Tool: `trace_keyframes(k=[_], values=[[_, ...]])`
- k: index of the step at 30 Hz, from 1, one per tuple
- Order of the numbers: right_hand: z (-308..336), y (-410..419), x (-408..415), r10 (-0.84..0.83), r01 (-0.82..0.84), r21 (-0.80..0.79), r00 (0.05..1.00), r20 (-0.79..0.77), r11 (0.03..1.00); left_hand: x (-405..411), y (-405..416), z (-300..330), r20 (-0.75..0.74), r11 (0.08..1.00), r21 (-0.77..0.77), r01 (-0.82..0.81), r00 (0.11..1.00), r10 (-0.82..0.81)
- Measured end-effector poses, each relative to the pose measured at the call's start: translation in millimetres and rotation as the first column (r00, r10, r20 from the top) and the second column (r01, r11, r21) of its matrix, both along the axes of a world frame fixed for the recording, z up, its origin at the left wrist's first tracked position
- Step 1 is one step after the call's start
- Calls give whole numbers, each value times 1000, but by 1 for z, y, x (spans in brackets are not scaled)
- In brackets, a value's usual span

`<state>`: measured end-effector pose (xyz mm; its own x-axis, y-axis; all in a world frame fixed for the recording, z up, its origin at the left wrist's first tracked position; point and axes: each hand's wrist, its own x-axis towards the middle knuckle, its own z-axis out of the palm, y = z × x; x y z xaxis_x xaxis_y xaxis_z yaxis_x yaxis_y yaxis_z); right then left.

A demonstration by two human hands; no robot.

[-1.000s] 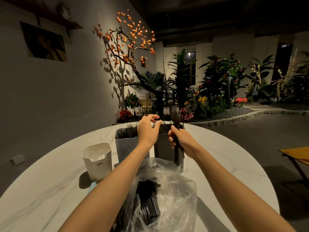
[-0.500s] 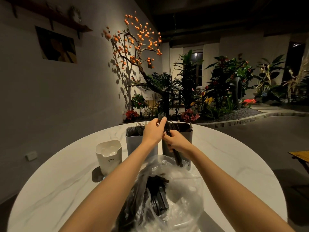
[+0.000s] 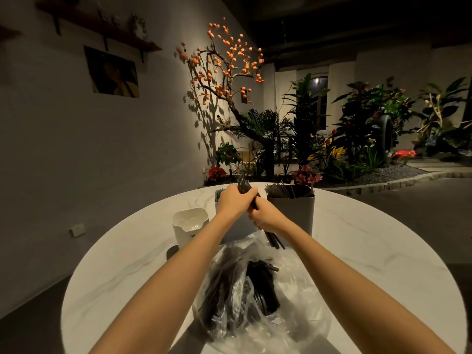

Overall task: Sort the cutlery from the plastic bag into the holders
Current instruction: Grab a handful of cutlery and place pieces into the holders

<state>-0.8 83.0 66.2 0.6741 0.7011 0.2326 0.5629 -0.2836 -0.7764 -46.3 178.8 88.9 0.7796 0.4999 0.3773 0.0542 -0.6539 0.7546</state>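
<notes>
While both the left hand (image 3: 236,201) and right hand (image 3: 265,217) grip black plastic forks (image 3: 245,186), a white holder (image 3: 190,226) left of them reads "CR".

The left hand (image 3: 236,203) covers the middle of the bundle of black forks (image 3: 244,185); only the tines above it and the handle ends below the right hand (image 3: 265,218) show, so the count cannot be determined. Both hands hide most of the middle grey holder (image 3: 231,229). The contents of the right grey holder (image 3: 291,209) are too dark to identify. Cutlery inside the plastic bag (image 3: 293,302) appears as a dark mass behind creased film; individual pieces are indistinct. The near edge of the bag and both forearms are cut off by the bottom edge. The printed lettering on the white holder (image 3: 190,226) is partly covered by the left forearm.
</notes>
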Motion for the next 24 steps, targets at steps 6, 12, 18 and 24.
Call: trace_keyframes(k=[6,12,18,24], values=[[-2,3,0,21,-21,7,998,59,1000,-9,9,1,45,991,-134,-7,999,13],[2,1,12,-55,63,-51,989,138,997,-12,21,8,173,952,-304,-34,981,90],[7,12,6,-166,216,-70,885,435,974,-5,20,13,196,864,-503,-5,973,119],[9,18,6,-214,273,-62,857,469,960,-7,21,12,115,764,-645,22,991,68]])
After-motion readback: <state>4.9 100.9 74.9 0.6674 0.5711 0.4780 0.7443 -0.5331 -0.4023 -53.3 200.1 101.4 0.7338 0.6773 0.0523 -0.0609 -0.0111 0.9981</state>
